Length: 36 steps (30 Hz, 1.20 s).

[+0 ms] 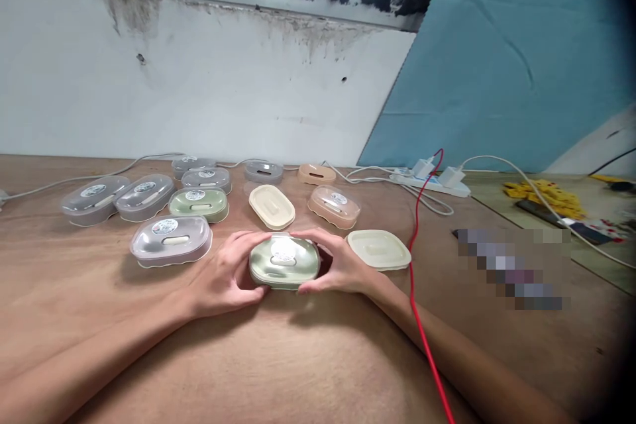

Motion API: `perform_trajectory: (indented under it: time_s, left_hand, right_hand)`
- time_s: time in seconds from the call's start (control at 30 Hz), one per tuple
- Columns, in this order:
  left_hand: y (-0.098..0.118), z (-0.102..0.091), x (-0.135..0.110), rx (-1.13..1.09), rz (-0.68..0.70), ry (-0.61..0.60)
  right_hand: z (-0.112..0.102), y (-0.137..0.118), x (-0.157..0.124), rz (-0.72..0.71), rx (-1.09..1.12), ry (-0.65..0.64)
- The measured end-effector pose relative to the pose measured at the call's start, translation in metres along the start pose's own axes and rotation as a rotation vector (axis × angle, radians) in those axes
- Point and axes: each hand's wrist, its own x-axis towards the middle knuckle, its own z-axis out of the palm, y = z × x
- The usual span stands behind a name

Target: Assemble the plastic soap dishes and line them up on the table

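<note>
A green oval soap box [284, 271] with a clear lid and a round label sits between my hands at the middle of the table. My left hand [236, 273] grips its left end, thumb at the near side and fingers at the far side. On the right end, my right hand [338, 265] holds it the same way. Just beyond it lies a cream oval tray [271, 207], and a second cream tray [379, 249] rests beside my right wrist. A grey lidded soap box [171, 242] stands left of my left hand.
Several lidded boxes stand at the back left, including a green one [199, 204]. A peach box [334, 205] and a peach slotted piece [317, 174] lie behind. A red cable [415, 305] crosses over my right forearm from a power strip [432, 182]. A pixelated object lies right.
</note>
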Motion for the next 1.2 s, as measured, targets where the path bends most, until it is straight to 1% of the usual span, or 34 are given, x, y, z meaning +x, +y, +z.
perform_trajectory:
  time_s: [0.07,0.1,0.17,0.23,0.27,0.33,0.37,0.4,0.43,0.5,0.57,0.6,0.63,0.73,0.77,0.83,0.93,1.0,1.1,1.17,1.2]
  left_hand:
    - [0.002,0.002,-0.001,0.087,0.039,0.049]
    - [0.002,0.003,-0.001,0.121,0.061,0.087]
    - [0.002,0.005,-0.001,0.174,0.109,0.194]
    - [0.001,0.006,-0.003,0.236,0.193,0.282]
    - [0.002,0.006,-0.004,0.272,0.25,0.303]
    - [0.006,0.007,-0.007,0.317,0.373,0.296]
    - [0.008,0.008,-0.008,0.324,0.414,0.279]
    - [0.011,0.008,-0.009,0.326,0.426,0.263]
    - [0.014,0.009,-0.009,0.331,0.411,0.255]
    - [0.015,0.009,-0.009,0.373,0.339,0.257]
    - [0.012,0.009,-0.007,0.444,0.281,0.281]
    - [0.009,0.009,-0.006,0.475,0.263,0.297]
    - [0.005,0.009,-0.005,0.498,0.252,0.308]
    - [-0.003,0.01,-0.004,0.514,0.227,0.308]
    - [-0.004,0.011,-0.005,0.513,0.219,0.298]
    - [-0.005,0.012,-0.005,0.519,0.193,0.276]
    - [-0.005,0.013,-0.004,0.573,0.126,0.283]
    - [-0.007,0.014,-0.003,0.621,0.079,0.315]
    - [-0.009,0.014,-0.002,0.67,0.032,0.359]
    - [-0.008,0.016,-0.002,0.668,0.007,0.37]
    - [-0.006,0.016,-0.002,0.654,0.0,0.377]
  right_hand:
    - [0.003,-0.003,-0.002,-0.068,-0.105,-0.019]
    - [0.005,-0.004,-0.003,-0.079,-0.155,-0.024]
    - [0.011,-0.004,-0.004,-0.072,-0.246,0.001]
    - [0.02,-0.004,-0.003,-0.06,-0.338,0.043]
    - [0.025,-0.004,-0.001,-0.054,-0.387,0.059]
    - [0.035,-0.007,0.005,-0.049,-0.474,0.07]
    - [0.039,-0.009,0.009,-0.045,-0.502,0.068]
    - [0.042,-0.013,0.014,-0.042,-0.518,0.062]
    - [0.044,-0.017,0.02,-0.044,-0.523,0.044]
    - [0.042,-0.024,0.034,-0.05,-0.505,-0.042]
    - [0.034,-0.03,0.048,-0.044,-0.472,-0.136]
    - [0.029,-0.03,0.055,-0.033,-0.466,-0.137]
    - [0.024,-0.03,0.062,-0.015,-0.476,-0.096]
    - [0.016,-0.018,0.079,0.083,-0.606,0.162]
    - [0.017,-0.012,0.083,0.121,-0.641,0.214]
    - [0.023,0.0,0.087,0.182,-0.652,0.244]
    - [0.031,0.013,0.087,0.225,-0.6,0.263]
    - [0.03,0.016,0.084,0.223,-0.557,0.277]
    - [0.017,0.012,0.071,0.212,-0.497,0.277]
    - [0.004,0.005,0.054,0.208,-0.449,0.254]
    - [-0.002,0.001,0.043,0.195,-0.408,0.216]
